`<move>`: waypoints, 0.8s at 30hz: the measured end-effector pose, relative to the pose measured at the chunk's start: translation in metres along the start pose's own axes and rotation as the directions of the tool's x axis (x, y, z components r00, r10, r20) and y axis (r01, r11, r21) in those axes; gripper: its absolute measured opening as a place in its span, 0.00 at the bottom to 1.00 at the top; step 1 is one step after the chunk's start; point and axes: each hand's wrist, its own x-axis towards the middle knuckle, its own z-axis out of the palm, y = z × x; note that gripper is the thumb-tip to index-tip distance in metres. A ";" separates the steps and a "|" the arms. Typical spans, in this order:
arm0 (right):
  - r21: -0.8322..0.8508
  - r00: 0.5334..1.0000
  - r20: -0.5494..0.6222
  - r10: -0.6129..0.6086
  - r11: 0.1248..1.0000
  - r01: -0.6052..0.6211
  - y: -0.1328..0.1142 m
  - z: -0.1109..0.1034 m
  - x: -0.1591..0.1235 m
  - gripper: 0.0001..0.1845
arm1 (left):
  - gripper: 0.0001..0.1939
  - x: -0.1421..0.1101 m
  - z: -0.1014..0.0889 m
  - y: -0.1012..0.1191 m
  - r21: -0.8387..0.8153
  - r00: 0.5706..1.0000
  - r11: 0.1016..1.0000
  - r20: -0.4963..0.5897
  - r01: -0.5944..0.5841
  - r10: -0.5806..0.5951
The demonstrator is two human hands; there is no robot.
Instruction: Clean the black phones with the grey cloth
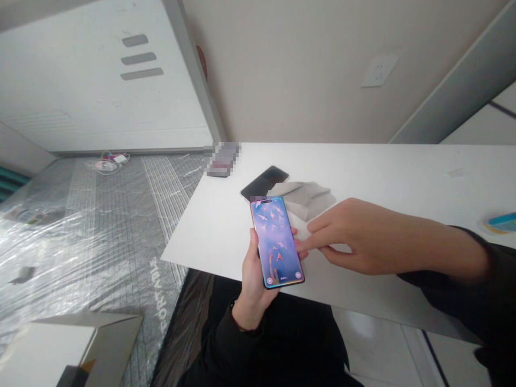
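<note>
My left hand (253, 279) holds a smartphone (276, 242) upright over the near edge of the white table (382, 172); its screen is lit with a purple and orange wallpaper. My right hand (350, 236) reaches in from the right, index finger stretched toward the phone's right edge, other fingers loosely curled, nothing held. Behind the phone a second dark phone (264, 183) lies flat on the table beside a grey cloth (306, 196).
A plastic-wrapped mattress (100, 226) fills the left side, with a cable bundle (110, 161) at its far end. A white cabinet (100, 80) stands behind it. A blue and yellow object (502, 222) sits at the table's right edge. A wall socket (379, 70) is above.
</note>
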 end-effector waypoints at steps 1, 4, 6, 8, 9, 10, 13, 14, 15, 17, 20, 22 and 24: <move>0.007 1.000 -0.001 0.001 1.000 -0.001 0.000 0.000 0.000 0.19 | 0.31 0.000 0.000 0.000 0.001 1.000 1.000 0.001 -0.002 0.002; 0.008 1.000 0.008 0.000 1.000 -0.001 0.000 0.001 0.000 0.20 | 0.31 0.000 0.001 0.000 -0.004 1.000 1.000 -0.007 0.000 0.000; -0.009 1.000 0.010 -0.006 1.000 0.006 0.001 0.002 0.000 0.20 | 0.32 0.000 0.002 0.000 -0.007 1.000 1.000 -0.013 0.002 -0.003; -0.014 1.000 0.013 -0.009 1.000 0.009 0.003 0.003 -0.001 0.19 | 0.33 -0.001 0.003 0.000 -0.003 1.000 1.000 -0.014 -0.002 0.002; -0.010 1.000 0.013 -0.007 1.000 0.007 0.003 0.003 -0.001 0.19 | 0.33 -0.001 0.004 0.001 -0.002 1.000 1.000 -0.012 -0.006 0.006; -0.007 1.000 0.015 -0.003 1.000 0.003 0.004 0.003 -0.001 0.19 | 0.33 -0.001 0.004 0.001 -0.001 1.000 1.000 -0.011 -0.010 0.010; -0.003 1.000 0.028 0.004 1.000 -0.004 0.005 0.003 -0.001 0.19 | 0.33 -0.001 0.006 0.001 -0.005 1.000 1.000 -0.019 -0.006 0.006; -0.004 1.000 0.031 0.003 1.000 -0.003 0.005 0.003 -0.001 0.19 | 0.33 -0.001 0.006 0.001 -0.009 1.000 1.000 -0.025 -0.002 0.002; -0.005 0.999 0.032 0.002 1.000 -0.002 0.004 0.003 -0.001 0.19 | 0.33 -0.001 0.007 0.002 -0.013 0.999 1.000 -0.032 0.002 -0.003; -0.010 1.000 0.019 -0.005 1.000 0.005 0.004 0.003 -0.001 0.19 | 0.33 -0.001 0.007 0.002 -0.023 0.999 1.000 -0.047 0.007 -0.009; -0.010 1.000 0.011 -0.020 1.000 0.021 0.004 0.003 -0.001 0.19 | 0.34 -0.001 0.007 0.002 -0.026 0.998 1.000 -0.059 0.011 -0.013; -0.009 1.000 0.014 -0.025 1.000 0.025 0.005 0.004 -0.001 0.19 | 0.34 -0.001 0.008 0.002 -0.021 0.998 1.000 -0.065 0.009 -0.011; -0.018 1.000 0.021 -0.017 1.000 0.018 0.005 0.004 -0.002 0.19 | 0.34 -0.001 0.008 0.002 -0.017 0.997 1.000 -0.074 0.009 -0.010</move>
